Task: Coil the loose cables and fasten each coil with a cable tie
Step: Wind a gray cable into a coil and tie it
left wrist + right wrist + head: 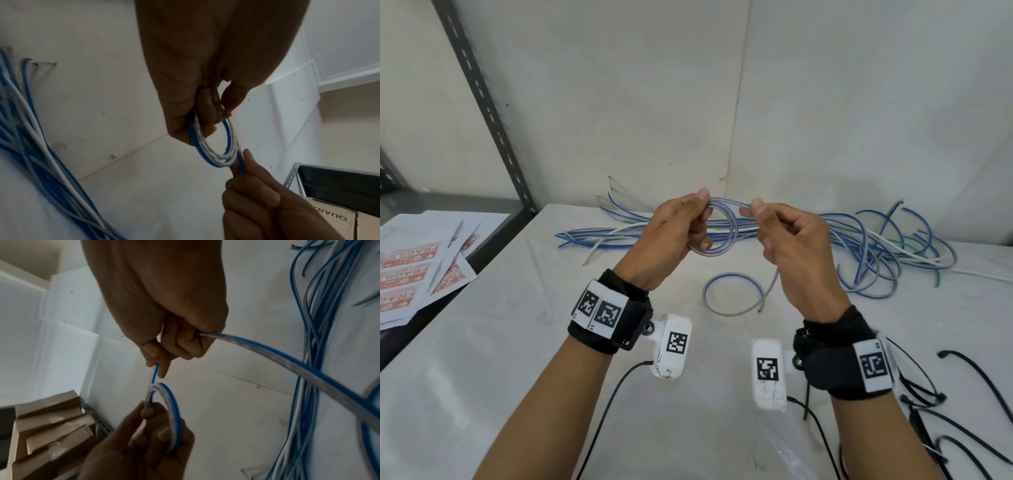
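The counter (482,377) is white and carries everything; along its far side by the wall lies the pile of loose cables (876,250), blue, white and clear strands running mostly left to right, tangled into loops at the right end. Black cable ties (962,442) lie scattered at the near right edge, and printed sheets (417,274) with red labels sit on a lower surface to the left. Both hands are raised above the counter, close together with a short gap between them. The left hand (671,236) has its fingers curled round a small coil (717,233) of blue-and-clear cable, thumb on top, the ring standing roughly upright and hanging below the fingers. The right hand (787,246) pinches the same cable between thumb and forefinger just right of the coil, the other fingers folded; the short stretch between the hands runs left to right. From the right hand the cable's free length (736,298) drops to the counter, where it lies in one open loop directly below the hands
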Demonstrator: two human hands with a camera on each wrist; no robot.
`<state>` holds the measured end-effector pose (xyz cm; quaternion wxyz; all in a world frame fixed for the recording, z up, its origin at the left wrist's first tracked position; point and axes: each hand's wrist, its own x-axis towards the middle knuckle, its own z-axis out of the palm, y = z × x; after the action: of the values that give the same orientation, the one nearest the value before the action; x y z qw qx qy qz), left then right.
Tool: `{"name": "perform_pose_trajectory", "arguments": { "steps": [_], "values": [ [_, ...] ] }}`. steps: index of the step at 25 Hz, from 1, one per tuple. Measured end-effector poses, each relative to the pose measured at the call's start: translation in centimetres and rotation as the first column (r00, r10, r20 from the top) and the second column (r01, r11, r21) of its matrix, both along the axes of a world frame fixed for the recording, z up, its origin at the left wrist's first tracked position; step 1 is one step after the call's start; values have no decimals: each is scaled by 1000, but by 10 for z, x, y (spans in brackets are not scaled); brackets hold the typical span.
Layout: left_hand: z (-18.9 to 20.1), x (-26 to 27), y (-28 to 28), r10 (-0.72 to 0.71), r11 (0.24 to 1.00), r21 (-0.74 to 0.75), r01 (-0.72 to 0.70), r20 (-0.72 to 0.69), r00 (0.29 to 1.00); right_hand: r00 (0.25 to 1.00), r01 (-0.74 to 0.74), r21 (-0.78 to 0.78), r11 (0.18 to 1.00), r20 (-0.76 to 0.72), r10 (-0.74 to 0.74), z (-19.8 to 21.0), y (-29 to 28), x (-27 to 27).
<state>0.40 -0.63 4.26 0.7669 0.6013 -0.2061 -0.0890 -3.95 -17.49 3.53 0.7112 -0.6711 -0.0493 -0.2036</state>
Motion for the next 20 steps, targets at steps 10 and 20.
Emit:
{"name": "perform_pose_trajectory", "arguments": {
  "steps": [10, 20],
  "values": [
    [-5, 7, -1, 53, 974, -210, -90, -178, 983, 781, -376, 457, 806, -313, 541, -5, 20, 2],
    [1, 1, 11, -161, 943, 285, 173, -66, 985, 804, -494, 82, 866, -337, 490, -4, -14, 1]
  ]
}}
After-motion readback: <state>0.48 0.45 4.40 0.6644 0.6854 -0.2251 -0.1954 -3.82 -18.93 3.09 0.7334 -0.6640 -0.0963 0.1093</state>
